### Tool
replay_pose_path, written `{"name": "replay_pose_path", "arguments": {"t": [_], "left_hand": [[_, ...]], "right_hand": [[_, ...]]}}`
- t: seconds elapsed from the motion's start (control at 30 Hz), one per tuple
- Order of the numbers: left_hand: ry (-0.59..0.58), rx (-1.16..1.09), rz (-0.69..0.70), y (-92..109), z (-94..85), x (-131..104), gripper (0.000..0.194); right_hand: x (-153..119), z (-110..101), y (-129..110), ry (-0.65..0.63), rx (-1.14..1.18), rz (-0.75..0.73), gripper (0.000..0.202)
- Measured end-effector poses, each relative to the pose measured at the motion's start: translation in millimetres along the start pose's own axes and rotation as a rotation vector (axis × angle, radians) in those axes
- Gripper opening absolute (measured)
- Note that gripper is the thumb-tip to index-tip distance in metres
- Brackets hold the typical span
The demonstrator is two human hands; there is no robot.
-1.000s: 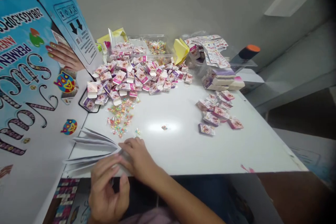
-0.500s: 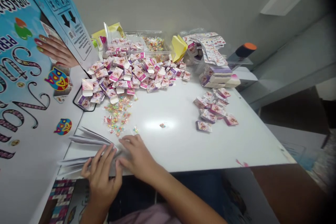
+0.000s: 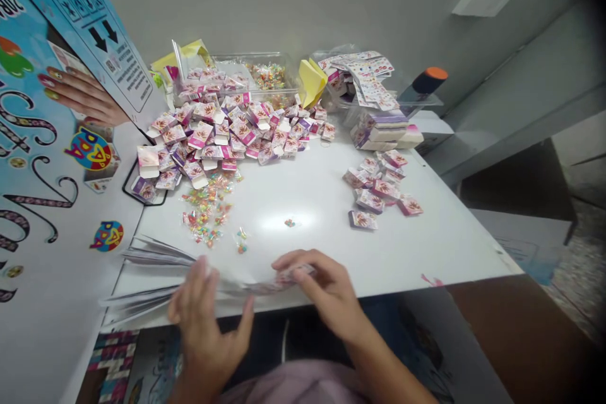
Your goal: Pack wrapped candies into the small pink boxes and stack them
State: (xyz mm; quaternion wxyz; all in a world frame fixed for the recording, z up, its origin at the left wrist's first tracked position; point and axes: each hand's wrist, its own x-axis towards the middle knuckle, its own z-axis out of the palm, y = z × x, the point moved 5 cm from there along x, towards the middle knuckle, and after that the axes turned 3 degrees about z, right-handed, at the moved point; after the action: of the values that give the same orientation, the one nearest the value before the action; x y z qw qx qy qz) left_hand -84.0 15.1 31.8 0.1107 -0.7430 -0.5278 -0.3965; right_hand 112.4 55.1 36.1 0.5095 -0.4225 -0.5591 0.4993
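Observation:
My right hand grips the end of a thin printed strip between thumb and fingers, just above the table's front edge. The strip is blurred, so I cannot read its print; it trails left toward my other hand. My left hand is open, thumb apart from the fingers, beside two fanned stacks of paper sheets at the table's left. Beyond the hands lie a small clear packet of coloured beads and a loose group of similar packets. Another tiny packet rests mid-table.
A heap of small printed boxes fills the back left. Behind it stands a clear bin; another bin holds sticker strips. Several boxes lie at right. A printed panel borders the left side.
My right hand has moved right, away from the paper stacks, drawing the printed strip with it. My left hand stays by the stacks, thumb spread wider. The view has shifted slightly.

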Motion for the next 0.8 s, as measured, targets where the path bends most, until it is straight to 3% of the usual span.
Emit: {"name": "replay_pose_path", "arguments": {"t": [0.07,0.13,0.2,0.27,0.33,0.4,0.47,0.5,0.53,0.57,0.6,0.63,0.7,0.8], "left_hand": [[-0.169,-0.301,-0.035,23,14.9,15,0.043],[-0.387,-0.640,-0.264,39,37.6,26,0.011],[-0.630,-0.987,-0.611,54,61.8,29,0.020],[-0.750,-1.376,-0.918,71,76.0,32,0.029],[-0.724,-1.710,-1.103,85,81.0,37,0.040],[-0.687,-1.836,-1.191,93,83.9,38,0.042],[-0.676,-1.771,-1.249,97,88.1,32,0.036],[-0.658,-1.705,-1.275,97,90.2,27,0.034],[-0.617,-1.633,-1.293,96,91.7,22,0.033],[-0.557,-1.570,-1.292,95,92.0,19,0.034],[-0.495,-1.521,-1.262,93,90.9,17,0.034],[-0.450,-1.482,-1.204,93,88.7,17,0.034],[-0.434,-1.431,-1.056,95,82.6,19,0.033],[-0.537,-1.351,-0.845,100,74.1,26,0.029]], "right_hand": [[-6,-21,-11,0.088,-0.040,-0.023,0.016],[-13,-39,-29,0.212,-0.150,-0.154,0.024],[-22,-46,-51,0.203,-0.310,-0.341,0.037],[-32,-41,-68,0.021,-0.527,-0.481,0.048],[-43,-34,-69,-0.185,-0.738,-0.475,0.058],[-56,-31,-59,-0.299,-0.835,-0.388,0.068],[-70,-27,-44,-0.330,-0.768,-0.364,0.069],[-77,-26,-37,-0.270,-0.703,-0.375,0.064],[-82,-26,-31,-0.159,-0.633,-0.388,0.057],[-85,-31,-25,0.043,-0.585,-0.354,0.052],[-88,-37,-17,0.240,-0.558,-0.261,0.049],[-87,-38,-7,0.313,-0.516,-0.133,0.049],[-80,-32,10,0.278,-0.344,0.121,0.041],[-66,-21,21,0.125,0.090,0.350,0.035]]}}
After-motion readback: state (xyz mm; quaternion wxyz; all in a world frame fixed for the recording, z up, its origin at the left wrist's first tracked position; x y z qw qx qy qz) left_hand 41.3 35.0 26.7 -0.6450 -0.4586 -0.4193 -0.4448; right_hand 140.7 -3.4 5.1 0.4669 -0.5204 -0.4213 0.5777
